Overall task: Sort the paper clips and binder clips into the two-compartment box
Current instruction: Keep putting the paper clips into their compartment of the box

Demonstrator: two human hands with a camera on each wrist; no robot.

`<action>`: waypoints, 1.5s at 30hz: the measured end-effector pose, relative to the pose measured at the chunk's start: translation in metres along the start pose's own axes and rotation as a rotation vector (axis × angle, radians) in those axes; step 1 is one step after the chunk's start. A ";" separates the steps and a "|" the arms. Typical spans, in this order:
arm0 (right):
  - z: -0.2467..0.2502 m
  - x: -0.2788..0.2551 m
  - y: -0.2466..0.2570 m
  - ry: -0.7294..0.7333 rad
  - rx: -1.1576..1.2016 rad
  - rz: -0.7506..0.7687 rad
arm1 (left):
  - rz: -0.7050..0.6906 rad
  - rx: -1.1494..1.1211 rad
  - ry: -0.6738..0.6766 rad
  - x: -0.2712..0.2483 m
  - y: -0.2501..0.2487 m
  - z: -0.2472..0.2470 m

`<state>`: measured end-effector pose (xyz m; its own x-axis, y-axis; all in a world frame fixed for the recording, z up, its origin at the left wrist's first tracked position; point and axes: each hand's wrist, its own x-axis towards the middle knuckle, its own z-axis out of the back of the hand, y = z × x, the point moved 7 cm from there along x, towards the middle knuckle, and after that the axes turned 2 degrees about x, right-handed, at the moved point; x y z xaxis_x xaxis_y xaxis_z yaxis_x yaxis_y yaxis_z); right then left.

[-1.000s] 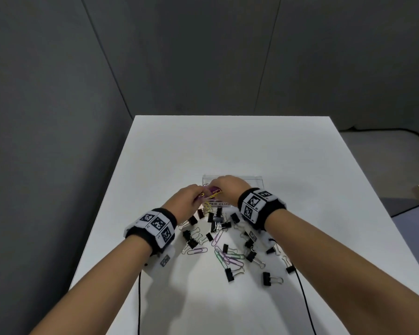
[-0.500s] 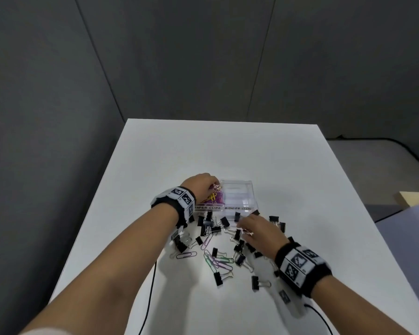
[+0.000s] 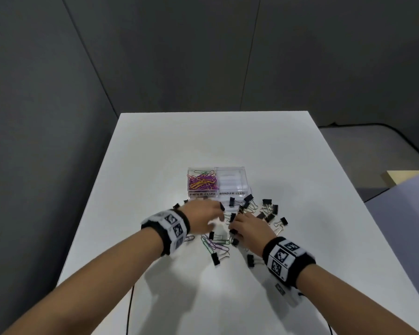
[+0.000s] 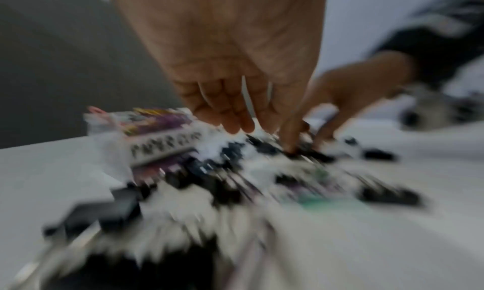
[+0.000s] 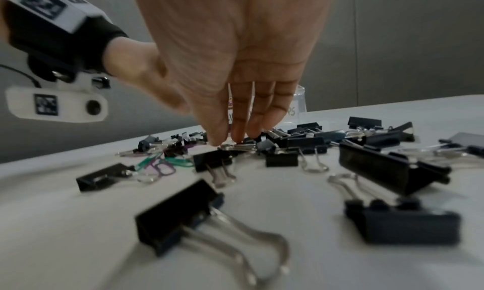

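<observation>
Surface: white rectangular table [image 3: 155,165] against grey wall panels.
Box: clear plastic two-compartment box [image 3: 242,187] at the table's middle; coloured wire paper clips [image 3: 202,182] fill its 9 o'clock compartment.
Loose pile: black binder clips with silver handles [image 3: 267,209] at the box's 6 o'clock.
Left hand [image 3: 205,218]: blurred over the pile, fingers hanging relaxed, slightly apart.
Right hand [image 3: 250,227]: fingertips [image 5: 237,136] bunched down on the pile; grasp cannot be told.

White table [image 3: 169,146] under clear box [image 3: 232,187], scattered clips [image 3: 252,209].
</observation>
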<state>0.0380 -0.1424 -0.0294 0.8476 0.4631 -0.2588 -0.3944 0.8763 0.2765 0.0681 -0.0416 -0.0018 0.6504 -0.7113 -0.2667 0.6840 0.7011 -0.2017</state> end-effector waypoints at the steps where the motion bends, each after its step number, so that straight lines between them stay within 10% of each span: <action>1: -0.002 -0.001 -0.001 -0.006 -0.016 0.004 | -0.016 0.034 0.065 -0.006 -0.006 -0.015; 20: 0.001 -0.019 -0.030 -0.022 -0.057 -0.111 | -0.002 0.270 0.057 -0.006 -0.020 -0.039; 45: -0.022 0.003 0.002 0.087 -0.035 -0.113 | 0.565 -0.260 -0.054 -0.099 0.032 -0.069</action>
<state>0.0317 -0.1368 -0.0499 0.8540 0.3699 -0.3659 -0.3117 0.9268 0.2094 0.0029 0.0554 -0.0467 0.9086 -0.2239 -0.3526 0.1311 0.9544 -0.2681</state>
